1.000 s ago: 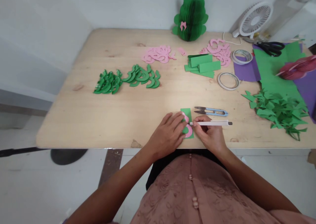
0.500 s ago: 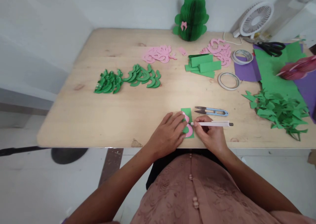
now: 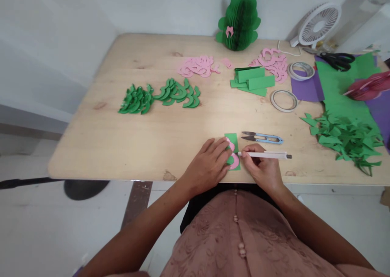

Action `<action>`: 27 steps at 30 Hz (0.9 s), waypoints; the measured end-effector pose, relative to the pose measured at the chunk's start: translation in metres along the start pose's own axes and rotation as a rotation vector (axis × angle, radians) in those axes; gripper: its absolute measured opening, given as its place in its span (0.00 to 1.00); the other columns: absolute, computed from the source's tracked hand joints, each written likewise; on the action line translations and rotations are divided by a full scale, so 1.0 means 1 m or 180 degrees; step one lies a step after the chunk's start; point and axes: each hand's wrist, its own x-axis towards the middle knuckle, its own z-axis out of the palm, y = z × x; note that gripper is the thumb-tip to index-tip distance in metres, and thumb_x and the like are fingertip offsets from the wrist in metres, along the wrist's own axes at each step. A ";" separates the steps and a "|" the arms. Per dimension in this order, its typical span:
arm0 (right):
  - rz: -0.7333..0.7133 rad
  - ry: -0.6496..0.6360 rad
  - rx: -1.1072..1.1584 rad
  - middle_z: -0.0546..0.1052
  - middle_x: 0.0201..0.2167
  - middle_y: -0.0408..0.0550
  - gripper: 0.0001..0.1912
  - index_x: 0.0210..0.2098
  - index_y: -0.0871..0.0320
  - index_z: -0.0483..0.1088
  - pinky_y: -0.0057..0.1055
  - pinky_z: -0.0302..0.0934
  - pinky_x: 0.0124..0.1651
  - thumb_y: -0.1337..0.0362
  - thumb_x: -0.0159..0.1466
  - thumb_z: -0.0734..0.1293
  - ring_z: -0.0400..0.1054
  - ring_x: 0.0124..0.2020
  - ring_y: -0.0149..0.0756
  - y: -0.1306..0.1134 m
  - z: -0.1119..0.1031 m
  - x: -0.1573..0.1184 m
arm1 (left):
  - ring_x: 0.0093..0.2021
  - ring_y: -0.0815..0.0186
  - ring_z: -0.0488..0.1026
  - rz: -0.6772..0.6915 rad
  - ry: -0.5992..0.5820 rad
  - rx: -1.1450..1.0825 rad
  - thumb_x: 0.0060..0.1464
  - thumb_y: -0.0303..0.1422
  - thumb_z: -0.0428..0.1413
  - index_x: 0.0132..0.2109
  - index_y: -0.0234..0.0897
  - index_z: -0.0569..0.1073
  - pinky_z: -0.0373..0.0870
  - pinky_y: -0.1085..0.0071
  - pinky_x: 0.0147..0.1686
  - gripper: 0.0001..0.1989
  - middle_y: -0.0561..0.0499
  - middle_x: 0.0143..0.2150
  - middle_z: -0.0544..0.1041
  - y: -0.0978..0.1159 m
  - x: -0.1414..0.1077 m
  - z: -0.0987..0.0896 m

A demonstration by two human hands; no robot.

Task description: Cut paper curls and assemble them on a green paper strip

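Note:
Near the front edge of the table lies a small green paper strip (image 3: 230, 140) with a curved pink paper shape (image 3: 234, 161) on top. My left hand (image 3: 209, 162) rests flat over their left side, fingers stretched out and pressing on both; part of the pink shape is hidden under the fingertips. To the right, my right hand (image 3: 262, 167) holds a white pen (image 3: 269, 155) in a pinch, its tip at the right edge of the green strip. Blue thread snips (image 3: 265, 138) lie just above the pen.
Green curved cutouts (image 3: 176, 92) and pink ones (image 3: 197, 66) lie farther back. Folded green strips (image 3: 256, 79), tape rolls (image 3: 284, 101), black scissors (image 3: 338, 60) and green scraps (image 3: 347, 136) are on the right. A green paper figure (image 3: 239, 22) and a fan (image 3: 319, 25) stand behind.
The pen in my right hand has shifted slightly right, its tip moving from beside the pink shape's middle to the green strip's edge. My left hand stays in place on the paper.

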 end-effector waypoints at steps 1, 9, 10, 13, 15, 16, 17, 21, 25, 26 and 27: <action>-0.0005 -0.0002 -0.0005 0.71 0.24 0.43 0.04 0.30 0.57 0.67 0.27 0.59 0.27 0.66 0.61 0.62 0.64 0.24 0.31 0.000 0.000 0.000 | 0.65 0.57 0.53 0.0000 -0.0004 -0.0001 0.61 0.33 0.45 0.56 0.33 0.65 0.49 0.55 0.63 0.18 0.40 0.61 0.64 0.000 0.000 0.000; 0.0040 0.0019 -0.0015 0.72 0.25 0.44 0.04 0.30 0.57 0.68 0.28 0.60 0.28 0.64 0.60 0.63 0.65 0.24 0.32 0.002 -0.001 -0.002 | 0.65 0.58 0.53 -0.0020 -0.0052 0.0009 0.62 0.33 0.44 0.56 0.32 0.65 0.48 0.56 0.64 0.18 0.40 0.61 0.64 0.000 0.001 -0.001; 0.0049 0.0025 -0.0006 0.72 0.25 0.44 0.05 0.30 0.57 0.68 0.28 0.60 0.28 0.64 0.60 0.63 0.65 0.25 0.32 0.002 -0.001 -0.002 | 0.65 0.57 0.53 -0.0017 -0.0049 0.0008 0.62 0.33 0.44 0.56 0.32 0.65 0.48 0.56 0.64 0.18 0.40 0.61 0.64 0.000 0.001 -0.001; 0.0062 0.0036 0.0009 0.72 0.25 0.44 0.05 0.30 0.57 0.68 0.28 0.60 0.26 0.64 0.60 0.63 0.64 0.24 0.31 0.003 -0.001 -0.004 | 0.65 0.57 0.53 -0.0012 -0.0029 0.0018 0.61 0.33 0.45 0.56 0.33 0.66 0.49 0.56 0.63 0.18 0.40 0.61 0.64 0.001 0.001 -0.001; 0.0045 0.0051 -0.0013 0.72 0.25 0.44 0.05 0.30 0.57 0.68 0.27 0.60 0.26 0.64 0.60 0.63 0.64 0.23 0.31 0.003 -0.001 -0.004 | 0.65 0.57 0.53 -0.0013 -0.0024 0.0028 0.61 0.34 0.45 0.56 0.33 0.66 0.49 0.56 0.63 0.18 0.41 0.61 0.64 0.001 0.001 -0.001; 0.0039 0.0057 -0.0021 0.72 0.25 0.43 0.05 0.30 0.57 0.68 0.27 0.60 0.26 0.64 0.60 0.63 0.64 0.23 0.31 0.003 -0.001 -0.005 | 0.65 0.57 0.53 -0.0015 -0.0024 0.0030 0.61 0.34 0.45 0.56 0.33 0.66 0.49 0.56 0.63 0.18 0.41 0.61 0.64 0.001 0.001 -0.001; 0.0033 0.0065 -0.0022 0.72 0.24 0.43 0.05 0.29 0.57 0.68 0.27 0.59 0.25 0.64 0.61 0.63 0.63 0.23 0.31 0.003 -0.001 -0.005 | 0.65 0.57 0.53 -0.0016 -0.0025 0.0032 0.61 0.34 0.45 0.55 0.33 0.66 0.49 0.56 0.63 0.18 0.41 0.61 0.64 0.001 0.001 -0.001; 0.0031 0.0068 0.0006 0.72 0.24 0.43 0.05 0.29 0.57 0.68 0.27 0.59 0.25 0.64 0.61 0.63 0.63 0.22 0.30 0.003 -0.001 -0.006 | 0.65 0.58 0.53 -0.0016 -0.0046 0.0026 0.62 0.33 0.43 0.55 0.32 0.65 0.47 0.56 0.64 0.18 0.40 0.61 0.64 0.001 0.001 -0.001; 0.0048 0.0082 0.0026 0.72 0.24 0.43 0.05 0.30 0.57 0.68 0.26 0.58 0.24 0.64 0.61 0.62 0.63 0.22 0.30 0.004 -0.001 -0.007 | 0.65 0.58 0.53 -0.0015 -0.0048 0.0033 0.62 0.34 0.43 0.55 0.33 0.66 0.47 0.56 0.64 0.18 0.40 0.61 0.64 0.001 0.001 -0.001; 0.0050 0.0078 0.0019 0.72 0.24 0.43 0.05 0.30 0.57 0.68 0.26 0.58 0.24 0.64 0.61 0.62 0.63 0.22 0.30 0.005 -0.002 -0.008 | 0.65 0.58 0.53 -0.0013 -0.0041 0.0041 0.62 0.34 0.43 0.55 0.33 0.66 0.47 0.56 0.64 0.18 0.40 0.61 0.64 0.001 0.001 -0.001; 0.0050 0.0075 0.0008 0.71 0.24 0.43 0.05 0.30 0.57 0.68 0.26 0.58 0.24 0.64 0.61 0.62 0.63 0.22 0.30 0.005 -0.002 -0.008 | 0.65 0.58 0.52 -0.0011 -0.0036 0.0047 0.62 0.34 0.44 0.55 0.33 0.66 0.47 0.56 0.64 0.18 0.40 0.61 0.64 0.001 0.001 -0.001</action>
